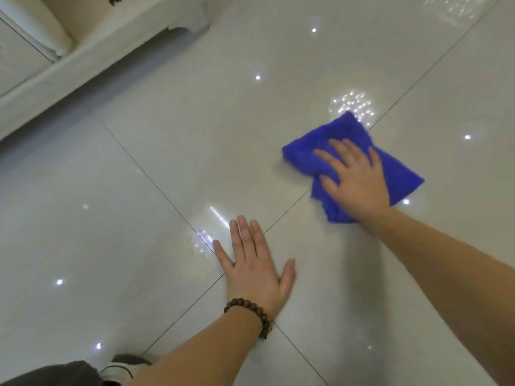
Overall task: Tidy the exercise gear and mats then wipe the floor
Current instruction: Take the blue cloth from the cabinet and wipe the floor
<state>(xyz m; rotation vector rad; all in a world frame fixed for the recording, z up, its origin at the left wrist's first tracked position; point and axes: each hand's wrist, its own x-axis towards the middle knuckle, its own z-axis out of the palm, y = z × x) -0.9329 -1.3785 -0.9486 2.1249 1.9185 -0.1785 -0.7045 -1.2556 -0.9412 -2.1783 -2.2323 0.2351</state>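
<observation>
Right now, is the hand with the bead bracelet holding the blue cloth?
No, the left hand lies flat on the bare tile floor; the right hand presses the blue cloth.

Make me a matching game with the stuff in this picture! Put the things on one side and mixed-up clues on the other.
Things:
1. blue fluffy cloth
2. left hand
3. brown wooden bead bracelet
4. right hand

Clues:
A. around a wrist
B. pressing on the cloth
C. flat on the bare glossy tile floor
D. spread under a palm

Pairs: 1-D, 2-C, 3-A, 4-B
</observation>
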